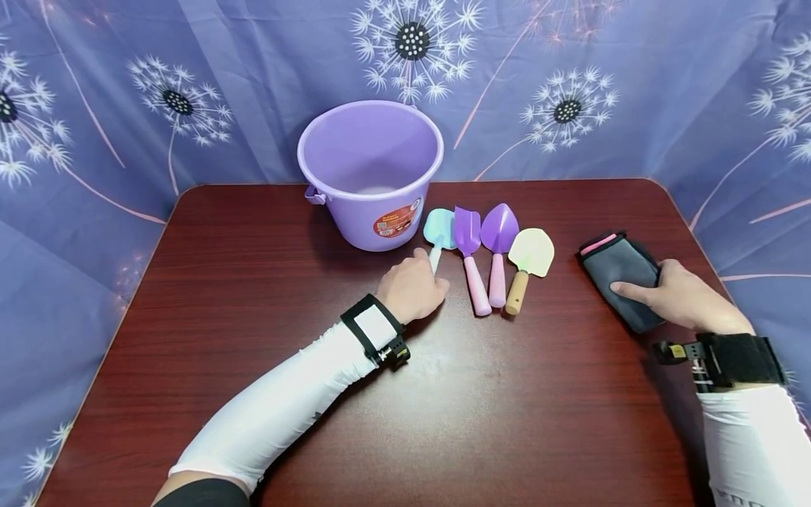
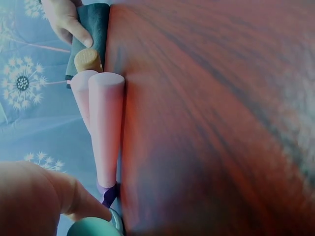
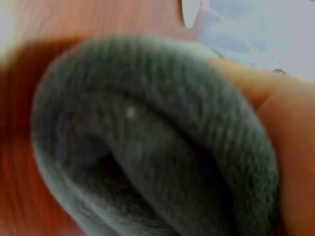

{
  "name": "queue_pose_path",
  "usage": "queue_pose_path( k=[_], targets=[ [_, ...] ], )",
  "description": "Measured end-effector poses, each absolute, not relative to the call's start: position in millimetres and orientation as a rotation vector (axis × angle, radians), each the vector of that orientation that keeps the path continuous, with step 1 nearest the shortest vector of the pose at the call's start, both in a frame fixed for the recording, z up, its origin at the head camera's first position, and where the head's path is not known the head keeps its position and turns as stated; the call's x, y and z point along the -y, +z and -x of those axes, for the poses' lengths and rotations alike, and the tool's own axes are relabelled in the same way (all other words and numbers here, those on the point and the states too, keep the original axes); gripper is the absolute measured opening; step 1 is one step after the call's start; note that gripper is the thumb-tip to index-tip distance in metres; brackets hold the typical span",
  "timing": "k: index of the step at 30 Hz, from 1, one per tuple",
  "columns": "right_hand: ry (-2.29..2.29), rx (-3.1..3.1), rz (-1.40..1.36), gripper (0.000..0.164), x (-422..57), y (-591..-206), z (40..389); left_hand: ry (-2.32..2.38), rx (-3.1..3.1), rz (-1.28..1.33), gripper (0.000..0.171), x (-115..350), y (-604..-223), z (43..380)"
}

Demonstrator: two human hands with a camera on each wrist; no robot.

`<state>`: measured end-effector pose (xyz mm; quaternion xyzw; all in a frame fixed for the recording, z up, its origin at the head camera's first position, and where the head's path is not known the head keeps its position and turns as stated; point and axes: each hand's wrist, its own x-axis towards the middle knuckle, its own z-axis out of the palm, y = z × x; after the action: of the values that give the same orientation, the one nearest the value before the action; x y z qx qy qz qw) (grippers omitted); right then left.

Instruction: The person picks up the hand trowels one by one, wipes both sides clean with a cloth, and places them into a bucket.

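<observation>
Close in front of the bucket, my left hand [image 1: 413,287] grips the handle of a small light-blue shovel [image 1: 438,227], whose blade lies toward the bucket. In the left wrist view the round end of its teal handle [image 2: 93,227] shows below the fingers. At the right, my right hand [image 1: 690,297] holds a folded grey fabric bundle [image 1: 617,271] with black edging and a pink strip, thumb on top. The right wrist view shows the bundle's soft, rolled layers [image 3: 142,69] up close. Its inside is mostly dark.
A purple bucket [image 1: 370,217] stands at the back of the brown table [image 1: 494,422]. Right of the light-blue shovel lie a purple square-bladed shovel [image 1: 467,232], a purple pointed trowel [image 1: 499,229] and a cream shovel [image 1: 531,252]. A blue dandelion-patterned cloth [image 1: 266,77] hangs behind.
</observation>
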<state>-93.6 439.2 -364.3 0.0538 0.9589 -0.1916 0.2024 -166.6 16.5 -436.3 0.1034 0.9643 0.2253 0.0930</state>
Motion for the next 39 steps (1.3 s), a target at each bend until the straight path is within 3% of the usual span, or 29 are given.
queue_pose_path(
  k=[5, 15, 25, 32, 39],
  targets=[
    [-0.588, -2.698, -0.089, 0.068, -435, -370, 97, 0.670, -2.835, -0.295, 0.043, -15, -430, 166],
    [-0.619, -2.843, -0.007, 0.058, -425, -370, 94, 0.719, -2.803, -0.259, 0.035, -11, -397, 151],
    [-0.735, -2.925, -0.032, 0.059, -419, -369, 93, 0.751, -2.838, -0.265, 0.039, -8, -442, 169],
    [-0.817, -2.953, -0.066, 0.046, -416, -364, 90, 0.774, -2.838, -0.265, 0.038, 0, -432, 158],
    [-0.933, -3.006, -0.085, 0.053, -411, -360, 91, 0.822, -2.819, -0.314, 0.029, 8, -396, 131]
  ],
)
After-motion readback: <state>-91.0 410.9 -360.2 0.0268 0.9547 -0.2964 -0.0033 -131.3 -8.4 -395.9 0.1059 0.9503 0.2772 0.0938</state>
